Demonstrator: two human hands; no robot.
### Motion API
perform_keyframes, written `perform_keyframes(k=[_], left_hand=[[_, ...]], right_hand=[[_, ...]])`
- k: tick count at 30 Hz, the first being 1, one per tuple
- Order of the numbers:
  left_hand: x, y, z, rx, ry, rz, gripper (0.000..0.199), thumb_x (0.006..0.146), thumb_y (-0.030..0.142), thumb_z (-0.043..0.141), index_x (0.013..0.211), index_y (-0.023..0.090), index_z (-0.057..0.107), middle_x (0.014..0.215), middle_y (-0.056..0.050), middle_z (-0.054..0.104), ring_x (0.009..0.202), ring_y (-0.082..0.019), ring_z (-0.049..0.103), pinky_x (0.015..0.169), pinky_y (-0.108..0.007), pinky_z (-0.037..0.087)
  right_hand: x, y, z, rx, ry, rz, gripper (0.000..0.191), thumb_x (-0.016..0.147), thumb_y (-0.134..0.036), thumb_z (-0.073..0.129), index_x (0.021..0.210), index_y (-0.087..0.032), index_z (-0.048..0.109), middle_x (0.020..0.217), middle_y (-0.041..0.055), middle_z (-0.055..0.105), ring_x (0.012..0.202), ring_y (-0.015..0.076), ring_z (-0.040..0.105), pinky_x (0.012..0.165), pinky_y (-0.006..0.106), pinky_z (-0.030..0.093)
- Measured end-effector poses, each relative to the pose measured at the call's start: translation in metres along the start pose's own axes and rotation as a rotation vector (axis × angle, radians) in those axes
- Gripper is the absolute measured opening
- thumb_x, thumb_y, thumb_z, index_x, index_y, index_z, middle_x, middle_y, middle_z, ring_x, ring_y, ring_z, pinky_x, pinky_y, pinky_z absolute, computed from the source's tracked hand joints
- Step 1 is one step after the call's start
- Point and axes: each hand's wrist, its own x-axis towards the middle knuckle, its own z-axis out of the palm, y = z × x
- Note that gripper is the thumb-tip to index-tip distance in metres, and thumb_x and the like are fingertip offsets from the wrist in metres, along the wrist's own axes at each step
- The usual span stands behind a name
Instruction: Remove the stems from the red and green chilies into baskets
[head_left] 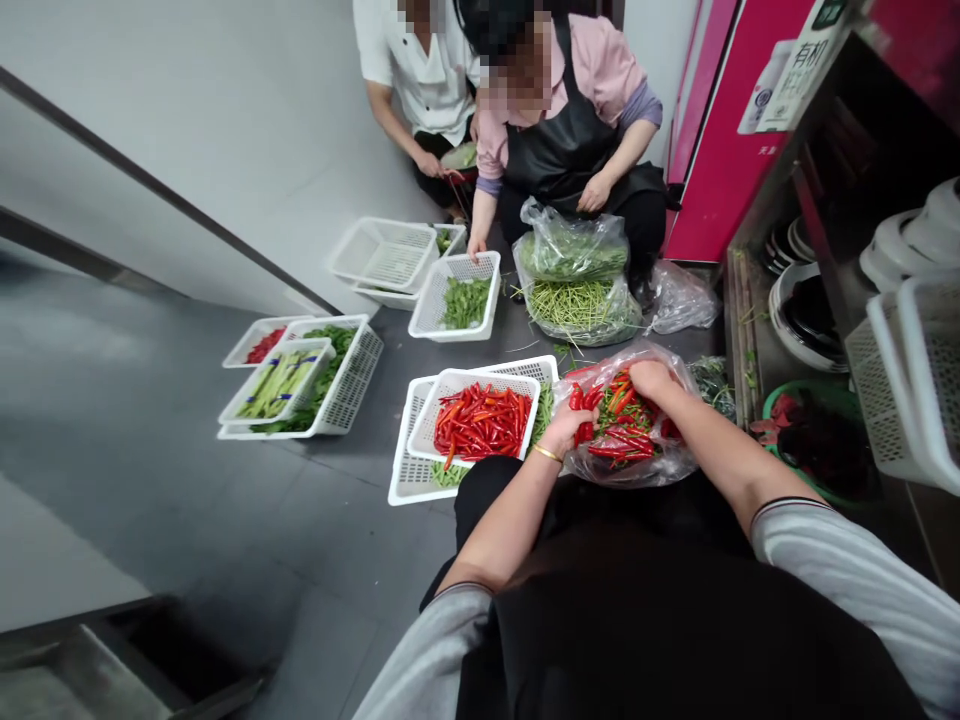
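My left hand (569, 428) is closed around several red chili peppers (582, 412) at the left side of an opened clear plastic bag (652, 470). Inside the bag lie more red chilies with green stems (621, 440). My right hand (651, 382) reaches into the bag's far side, its fingers hidden among the chilies, so its grip does not show. Left of the bag, a white plastic basket (421, 432) full of loose red chilies (484, 420) rests on a larger white basket (405, 485) that has green vegetables in it.
Two people crouch opposite; one touches a white basket of leafy greens (465, 303). Bags of green stems (574, 310) stand before them. More vegetable baskets (349, 385) sit on the floor at left. Shelves with bowls (795, 320) and a green basin (825, 390) line the right.
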Motion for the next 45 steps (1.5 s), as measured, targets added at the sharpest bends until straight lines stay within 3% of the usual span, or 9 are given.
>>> perform_keyframes(k=[7,13,16,21,25,32,37,41,45], left_hand=[[0.010,-0.014,0.015,-0.122,0.101,-0.136,0.025,0.064,0.009,0.080,0.084,0.007,0.066,0.080,-0.011,0.072,0.071,-0.018,0.070,0.065,-0.027,0.055],[0.005,-0.029,0.030,-0.180,0.078,-0.142,0.031,0.066,0.023,0.083,0.085,0.008,0.065,0.073,-0.009,0.070,0.070,-0.020,0.070,0.071,-0.035,0.058],[0.000,-0.029,0.033,-0.105,0.087,0.029,0.043,0.058,0.023,0.087,0.092,0.011,0.064,0.076,-0.005,0.071,0.071,-0.020,0.069,0.076,-0.037,0.057],[-0.010,-0.016,0.033,0.011,0.037,0.224,0.054,0.052,0.021,0.088,0.101,0.014,0.064,0.087,-0.004,0.072,0.084,-0.019,0.069,0.087,-0.035,0.054],[-0.018,-0.002,0.026,-0.133,-0.033,0.158,0.037,0.058,0.024,0.084,0.086,0.011,0.066,0.076,-0.004,0.069,0.070,-0.015,0.066,0.077,-0.032,0.055],[-0.024,0.008,0.023,-0.246,-0.172,-0.071,0.032,0.069,0.029,0.077,0.090,0.009,0.066,0.071,-0.006,0.067,0.063,-0.015,0.065,0.071,-0.031,0.054],[-0.036,0.009,0.021,-0.095,-0.390,-0.080,0.046,0.056,0.027,0.084,0.094,0.009,0.067,0.075,-0.007,0.068,0.061,-0.016,0.063,0.065,-0.031,0.053],[-0.040,0.010,0.030,0.059,-0.224,0.103,0.040,0.053,0.027,0.086,0.084,0.012,0.066,0.076,-0.005,0.069,0.067,-0.016,0.064,0.071,-0.031,0.053],[-0.039,0.024,0.041,-0.164,-0.016,0.220,0.031,0.064,0.032,0.078,0.083,0.013,0.064,0.076,-0.004,0.067,0.073,-0.016,0.065,0.078,-0.031,0.052]], right_hand=[[-0.060,0.023,0.010,0.056,0.235,0.056,0.034,0.095,-0.033,0.046,0.102,-0.017,0.075,0.110,0.0121,0.072,0.100,0.0241,0.065,0.089,0.033,0.048],[-0.128,-0.021,0.063,0.430,0.313,-0.226,0.029,0.093,-0.028,0.047,0.086,-0.017,0.073,0.092,0.0089,0.072,0.087,0.0189,0.066,0.083,0.029,0.048],[-0.128,-0.033,0.072,0.566,0.191,-0.130,0.022,0.087,-0.027,0.054,0.071,-0.018,0.067,0.074,0.0038,0.068,0.070,0.0168,0.064,0.068,0.027,0.048],[-0.104,-0.027,0.048,0.789,-0.075,-0.040,0.023,0.082,-0.034,0.056,0.066,-0.019,0.058,0.053,-0.0049,0.055,0.042,0.0107,0.052,0.044,0.021,0.039],[-0.107,-0.033,0.030,0.827,-0.168,-0.223,0.034,0.082,-0.048,0.057,0.067,-0.019,0.054,0.054,-0.0055,0.053,0.037,0.0101,0.052,0.038,0.020,0.034],[-0.151,-0.053,0.020,1.086,-0.081,-0.391,0.043,0.091,-0.057,0.046,0.074,-0.019,0.056,0.050,-0.0044,0.055,0.041,0.0108,0.055,0.047,0.020,0.039],[-0.159,-0.046,0.014,0.745,-0.156,-0.582,0.037,0.093,-0.047,0.048,0.071,-0.019,0.059,0.061,-0.0002,0.063,0.054,0.0126,0.059,0.057,0.023,0.042],[-0.139,-0.029,0.018,0.617,-0.094,-0.464,0.035,0.088,-0.045,0.053,0.064,-0.019,0.058,0.064,0.0021,0.064,0.059,0.0147,0.059,0.060,0.025,0.043],[-0.131,-0.043,0.019,1.103,0.006,-0.275,0.045,0.088,-0.060,0.049,0.068,-0.020,0.052,0.048,-0.0053,0.047,0.040,0.0111,0.048,0.043,0.022,0.037]])
